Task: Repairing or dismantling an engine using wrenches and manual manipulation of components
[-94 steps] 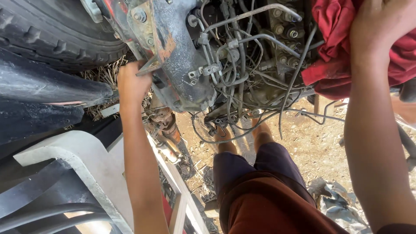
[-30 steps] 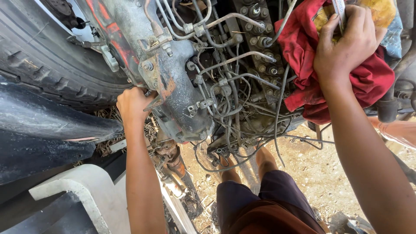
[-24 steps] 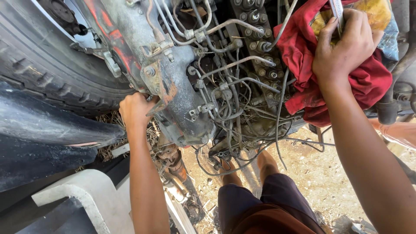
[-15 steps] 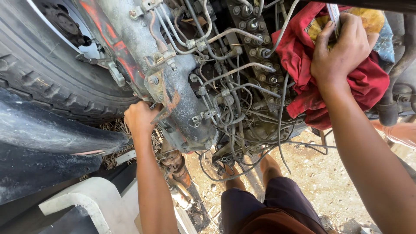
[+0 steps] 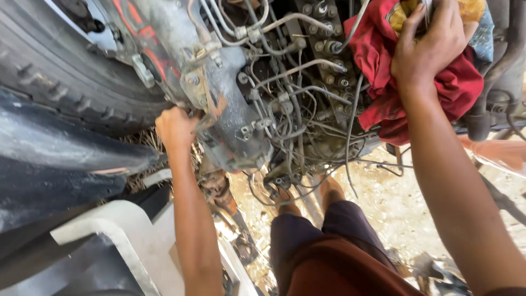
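Note:
I stand at a grimy engine (image 5: 235, 109) with many thin metal pipes and wires (image 5: 298, 104). My left hand (image 5: 175, 127) is closed around the lower left edge of the grey engine housing, beside a big black tyre (image 5: 60, 71). My right hand (image 5: 427, 46) presses down on a red cloth (image 5: 383, 82) bunched over the top right of the engine, fingers curled into it, with a thin metal piece showing between the fingers. A yellow and blue patterned rag (image 5: 476, 22) lies under the same hand.
A black mudguard (image 5: 55, 164) and a white panel (image 5: 115, 235) lie at lower left. My legs in dark shorts (image 5: 329, 241) and bare feet stand on sandy ground (image 5: 394, 203) strewn with small metal parts. Hoses run at the right edge (image 5: 493, 109).
The view has shifted so the engine sits lower and to the right in the picture. Both hands keep their holds; my left hand has crept slightly right along the housing edge.

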